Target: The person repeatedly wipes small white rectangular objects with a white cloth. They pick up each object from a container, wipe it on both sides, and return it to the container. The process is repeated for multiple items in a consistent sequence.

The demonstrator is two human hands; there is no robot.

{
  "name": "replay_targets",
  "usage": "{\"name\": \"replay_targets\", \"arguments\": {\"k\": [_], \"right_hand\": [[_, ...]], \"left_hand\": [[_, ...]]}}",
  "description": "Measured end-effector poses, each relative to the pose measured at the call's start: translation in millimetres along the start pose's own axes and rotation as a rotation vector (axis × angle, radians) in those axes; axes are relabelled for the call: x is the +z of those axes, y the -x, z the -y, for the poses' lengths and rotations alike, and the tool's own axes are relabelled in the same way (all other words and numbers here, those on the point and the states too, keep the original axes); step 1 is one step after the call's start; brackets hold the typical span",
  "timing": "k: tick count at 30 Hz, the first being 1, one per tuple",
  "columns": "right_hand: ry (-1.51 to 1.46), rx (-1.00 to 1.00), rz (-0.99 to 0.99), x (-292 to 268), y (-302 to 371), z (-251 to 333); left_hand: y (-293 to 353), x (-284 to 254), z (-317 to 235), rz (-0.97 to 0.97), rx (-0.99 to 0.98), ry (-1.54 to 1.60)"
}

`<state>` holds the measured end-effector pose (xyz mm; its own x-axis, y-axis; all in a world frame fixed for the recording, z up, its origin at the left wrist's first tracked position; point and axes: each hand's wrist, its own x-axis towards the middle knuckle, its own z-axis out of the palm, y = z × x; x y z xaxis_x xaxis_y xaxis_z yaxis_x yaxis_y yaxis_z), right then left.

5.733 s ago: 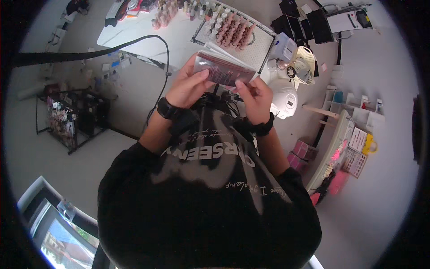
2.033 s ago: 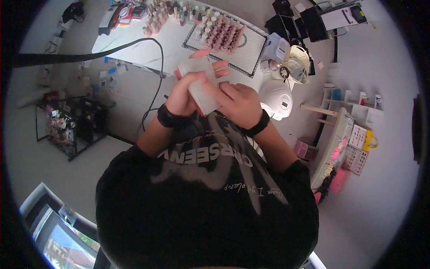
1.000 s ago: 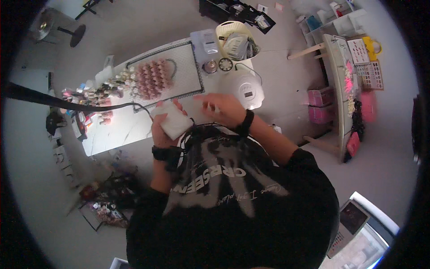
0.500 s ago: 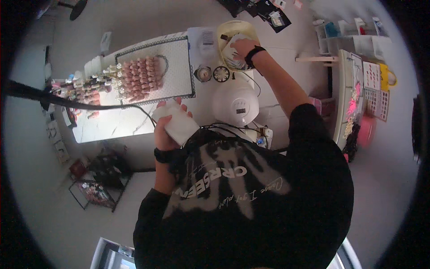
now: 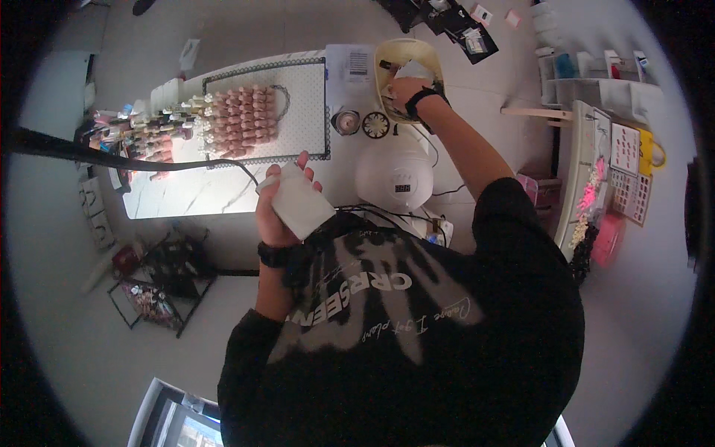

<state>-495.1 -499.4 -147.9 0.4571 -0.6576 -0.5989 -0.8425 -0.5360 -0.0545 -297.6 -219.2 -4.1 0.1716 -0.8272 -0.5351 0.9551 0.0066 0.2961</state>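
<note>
My left hand (image 5: 274, 216) is closed around a plain white rectangular block (image 5: 300, 203), thumb on one side and fingertips showing past the far edge. It is held in front of my chest, over the near edge of the table. At the far side, my right hand (image 5: 404, 91) reaches down into a pale yellow basket (image 5: 411, 51). White flat pieces (image 5: 414, 71) lie inside beside that hand, and a small dark item (image 5: 386, 65) sits by the basket's left wall. The right fingers are mostly hidden, so I cannot tell what they hold.
Left of the basket, a dotted mat (image 5: 304, 104) bears rows of pinkish nail displays (image 5: 242, 119). A white nail lamp (image 5: 395, 167), two round containers (image 5: 375, 125) and dark cables (image 5: 380, 212) stand nearer. A black arm (image 5: 134, 160) crosses at left. Shelves (image 5: 596, 82) stand at right.
My right hand has shifted nearer and lower within the basket, and the white pieces now show beyond it. The left hand still grips the white block. The whole view has shifted slightly.
</note>
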Motion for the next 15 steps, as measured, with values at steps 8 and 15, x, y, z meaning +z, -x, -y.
{"name": "replay_targets", "arguments": {"k": [8, 15], "right_hand": [[-0.016, -0.001, -0.199, 17.3, 4.1, -27.7], [-0.561, 0.121, -0.509, -19.7, 70.8, -46.3]], "left_hand": [[7.5, 5.0, -5.2, 0.083, -0.038, 0.076], [11.3, 1.1, -4.8, 0.094, -0.002, 0.104]]}}
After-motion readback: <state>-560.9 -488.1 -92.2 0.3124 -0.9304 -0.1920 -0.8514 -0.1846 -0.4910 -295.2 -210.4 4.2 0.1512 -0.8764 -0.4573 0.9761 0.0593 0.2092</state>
